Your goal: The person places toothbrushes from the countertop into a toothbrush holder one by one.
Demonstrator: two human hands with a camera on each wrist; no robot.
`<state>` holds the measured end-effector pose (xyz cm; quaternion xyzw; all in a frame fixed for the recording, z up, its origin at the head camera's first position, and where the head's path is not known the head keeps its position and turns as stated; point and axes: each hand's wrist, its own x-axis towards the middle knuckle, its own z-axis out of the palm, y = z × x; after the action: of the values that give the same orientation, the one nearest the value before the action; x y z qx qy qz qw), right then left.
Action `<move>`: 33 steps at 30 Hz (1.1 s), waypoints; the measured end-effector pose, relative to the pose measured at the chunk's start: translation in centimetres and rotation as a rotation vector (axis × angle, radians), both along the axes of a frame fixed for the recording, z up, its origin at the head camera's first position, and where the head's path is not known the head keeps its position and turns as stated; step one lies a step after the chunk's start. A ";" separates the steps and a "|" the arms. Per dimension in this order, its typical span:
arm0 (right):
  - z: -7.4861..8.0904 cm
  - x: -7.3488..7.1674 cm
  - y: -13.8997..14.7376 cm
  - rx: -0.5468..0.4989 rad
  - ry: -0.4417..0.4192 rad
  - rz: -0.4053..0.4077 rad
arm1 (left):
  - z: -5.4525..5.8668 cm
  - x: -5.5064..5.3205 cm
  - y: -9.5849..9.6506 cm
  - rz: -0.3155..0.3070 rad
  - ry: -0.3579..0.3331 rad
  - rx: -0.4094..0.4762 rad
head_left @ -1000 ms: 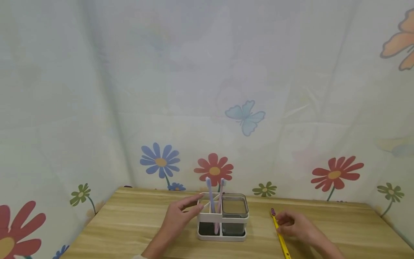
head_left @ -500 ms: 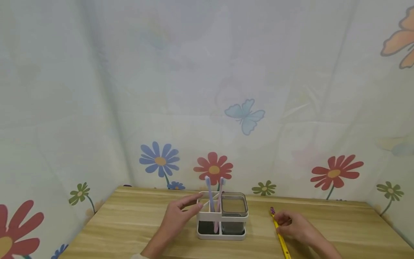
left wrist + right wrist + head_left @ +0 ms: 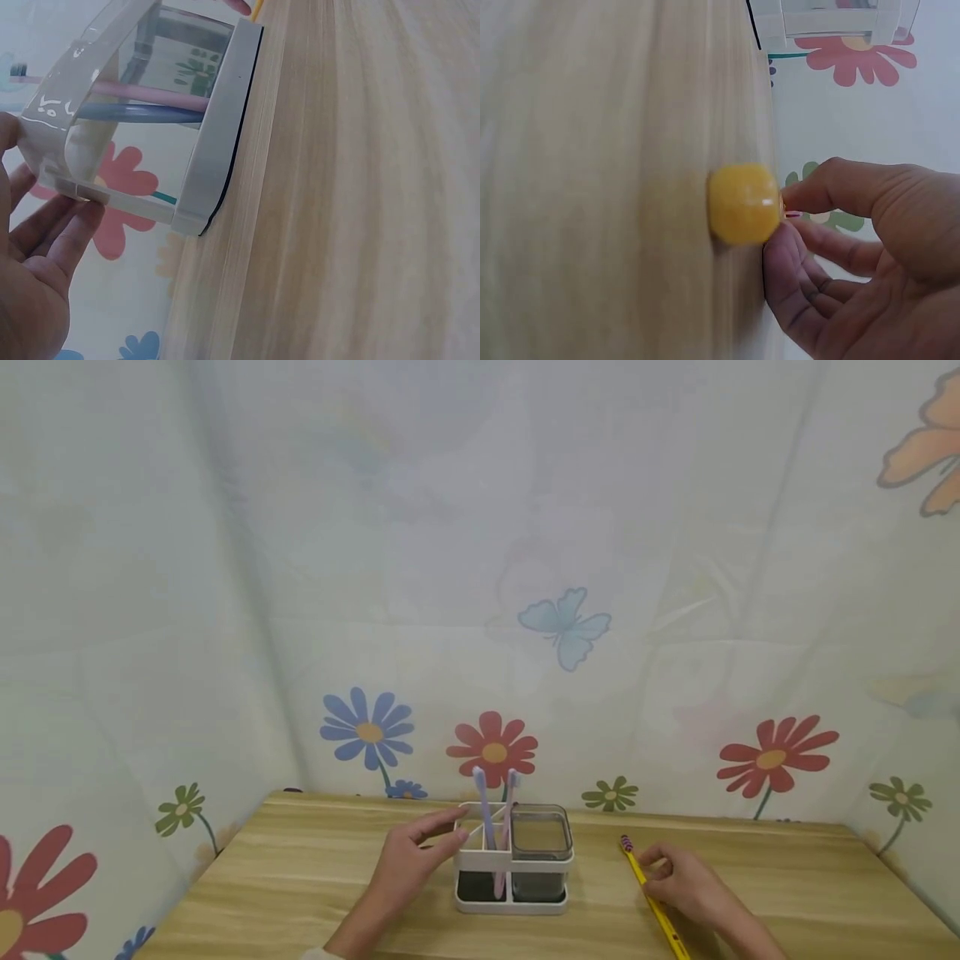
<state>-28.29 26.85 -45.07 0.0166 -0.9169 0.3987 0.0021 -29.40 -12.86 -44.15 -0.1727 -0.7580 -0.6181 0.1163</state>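
A white toothbrush holder [image 3: 483,861] stands on the wooden table, with a blue-purple toothbrush [image 3: 483,797] and a pink toothbrush [image 3: 500,883] leaning in its divided left side. A clear grey cup [image 3: 540,853] fills the right side. My left hand [image 3: 408,860] holds the holder's upper left corner; the left wrist view shows fingertips at the white frame [image 3: 142,211]. To the right, my right hand [image 3: 688,889] pinches a yellow toothbrush [image 3: 662,920] by its handle, its purple bristles pointing away from me. In the right wrist view the rounded yellow handle end [image 3: 744,204] faces the camera.
The wooden table [image 3: 300,860] spreads to both sides of the holder. Behind it hangs a pale curtain [image 3: 420,568] printed with flowers and butterflies, meeting the table's back edge. More curtain closes in the left and right sides.
The yellow toothbrush has turned slightly in my right hand, its bristle end swinging left and its near end right. My left hand stays on the holder. The head view has shifted a little.
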 end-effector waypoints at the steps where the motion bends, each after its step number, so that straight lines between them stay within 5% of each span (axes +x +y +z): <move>1: 0.0 0.0 -0.1 0.016 0.004 -0.011 | 0.0 0.0 0.0 0.002 0.005 -0.003; 8: 0.0 0.1 -0.5 0.085 0.035 -0.057 | -0.1 -0.1 0.0 0.012 -0.003 -0.008; 20: -0.2 0.0 -0.1 -0.024 0.018 -0.062 | -0.2 0.1 -0.2 -0.004 -0.008 -0.005; 33: 2.7 0.4 -0.5 -0.155 -0.017 -0.079 | 0.0 0.0 0.0 -0.002 0.005 0.009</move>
<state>-27.90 26.36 -42.35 -0.0231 -0.8832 0.4683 0.0115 -29.37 -12.90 -44.19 -0.1746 -0.7547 -0.6212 0.1182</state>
